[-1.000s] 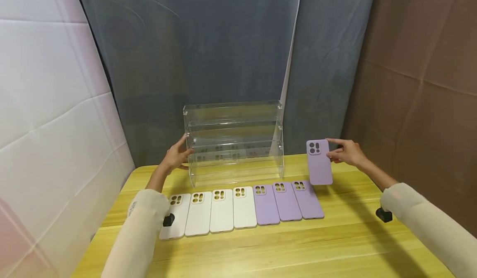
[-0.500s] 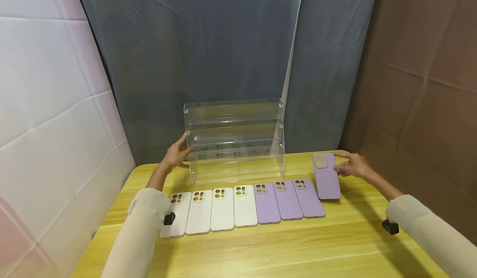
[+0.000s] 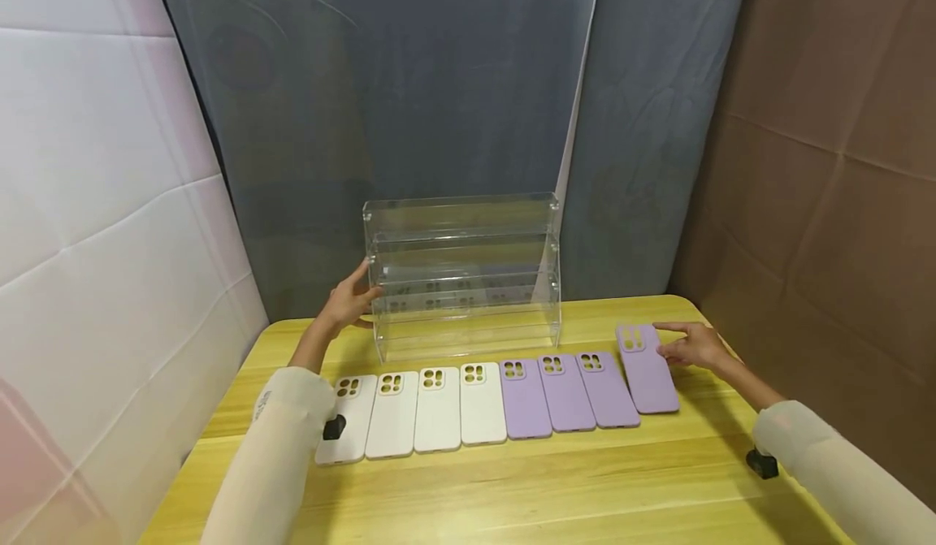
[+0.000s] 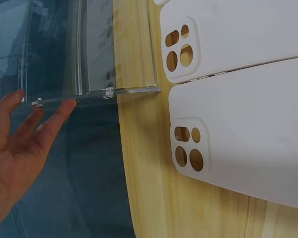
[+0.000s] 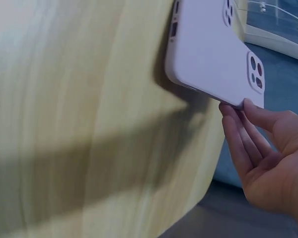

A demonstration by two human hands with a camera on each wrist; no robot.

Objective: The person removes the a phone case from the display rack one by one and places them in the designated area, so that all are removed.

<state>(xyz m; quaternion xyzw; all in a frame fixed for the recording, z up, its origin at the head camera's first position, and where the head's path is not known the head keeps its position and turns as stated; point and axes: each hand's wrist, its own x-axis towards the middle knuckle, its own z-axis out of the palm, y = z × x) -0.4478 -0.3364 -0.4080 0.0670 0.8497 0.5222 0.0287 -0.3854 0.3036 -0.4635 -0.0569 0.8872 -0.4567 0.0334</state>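
Note:
A purple phone case (image 3: 649,374) is pinched along its right edge by my right hand (image 3: 691,345). It tilts, lower end near the table, at the right end of a row. The right wrist view shows the thumb and fingertips on the edge of the held case (image 5: 208,54). My left hand (image 3: 348,301) touches the left side of a clear acrylic tiered stand (image 3: 464,335); in the left wrist view its fingertips meet the side panel (image 4: 97,94), fingers spread. Three purple cases (image 3: 610,391) and several white cases (image 3: 483,405) lie flat in the row, camera cutouts toward the stand.
The wooden table (image 3: 512,496) extends in front of the row and to its right. Behind the stand hangs a grey curtain (image 3: 409,82). A white cloth wall (image 3: 95,163) stands at left, a brown one (image 3: 819,163) at right. The left sleeve (image 3: 270,456) passes near the leftmost white case.
The right hand has lowered the purple case toward the table and shifted it slightly right, beside the row's end. The left hand keeps its place at the stand.

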